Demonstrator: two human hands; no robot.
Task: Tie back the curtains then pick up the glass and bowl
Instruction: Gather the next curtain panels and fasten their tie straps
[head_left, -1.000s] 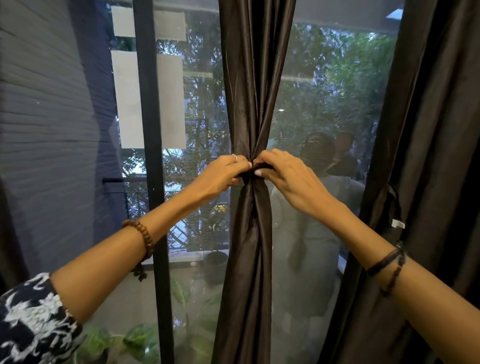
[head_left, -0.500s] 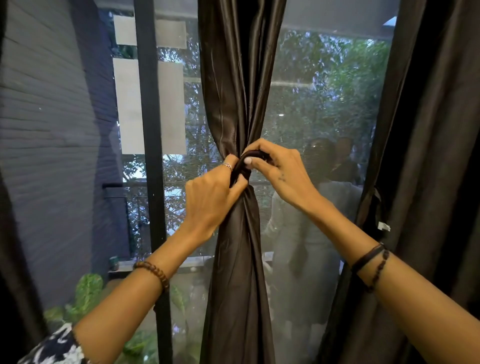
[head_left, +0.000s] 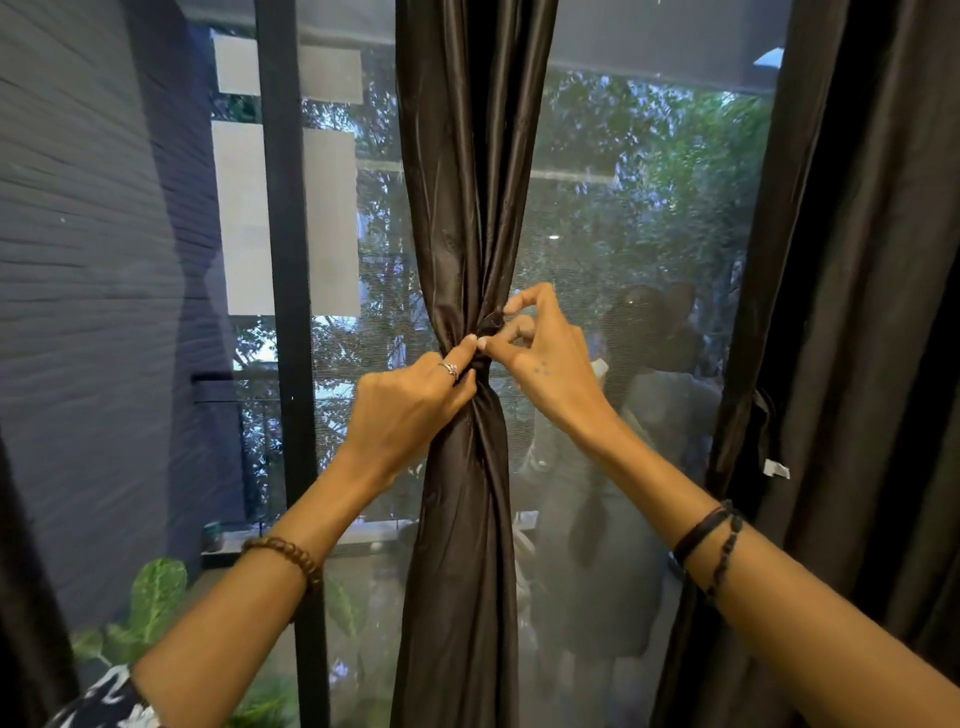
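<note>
A dark brown satin curtain (head_left: 467, 208) hangs in the middle of the window, gathered and twisted into a narrow waist. My left hand (head_left: 410, 405) grips that waist from the left, its fingers curled round the bunched fabric. My right hand (head_left: 540, 358) pinches the dark tie-back band (head_left: 491, 325) just above and to the right of the waist. A second dark curtain (head_left: 857, 312) hangs loose along the right edge. No glass or bowl is in view.
A black window frame post (head_left: 283, 312) stands left of the gathered curtain. Behind the glass are trees and a balcony rail. Green plant leaves (head_left: 150, 597) show at the lower left. A grey ribbed wall (head_left: 93, 260) fills the left side.
Both hands have stayed at the waist of the curtain. The right hand has pulled the band's loop down smaller and now pinches it; the left hand's grip sits slightly lower.
</note>
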